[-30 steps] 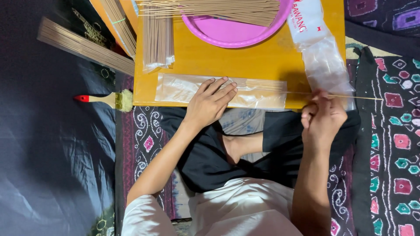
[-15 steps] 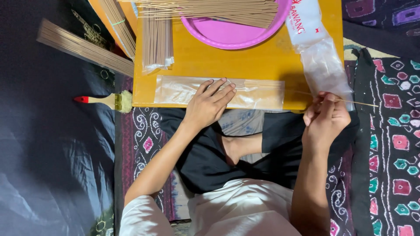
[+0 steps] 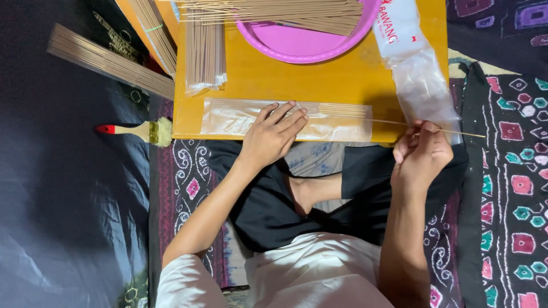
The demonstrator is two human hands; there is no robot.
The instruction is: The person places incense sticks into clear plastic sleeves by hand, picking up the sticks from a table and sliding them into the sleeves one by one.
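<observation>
Your left hand [image 3: 274, 134] lies flat, fingers spread, pressing a clear plastic sleeve [image 3: 285, 118] against the near edge of the yellow bench [image 3: 342, 80]. Thin incense sticks [image 3: 342, 109] sit partly inside the sleeve at its right end. Your right hand [image 3: 421, 153] is closed, fingers pinching a single stick [image 3: 451, 131] just off the bench's right corner. A pink basin [image 3: 302, 45] holds more sticks at the far side. A red-handled brush [image 3: 137, 130] lies left of the bench.

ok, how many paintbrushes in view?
1. The paintbrush with a red-tipped handle lies on the dark cloth, left of the yellow board, apart from the left hand. Others could be hidden out of frame.
</observation>
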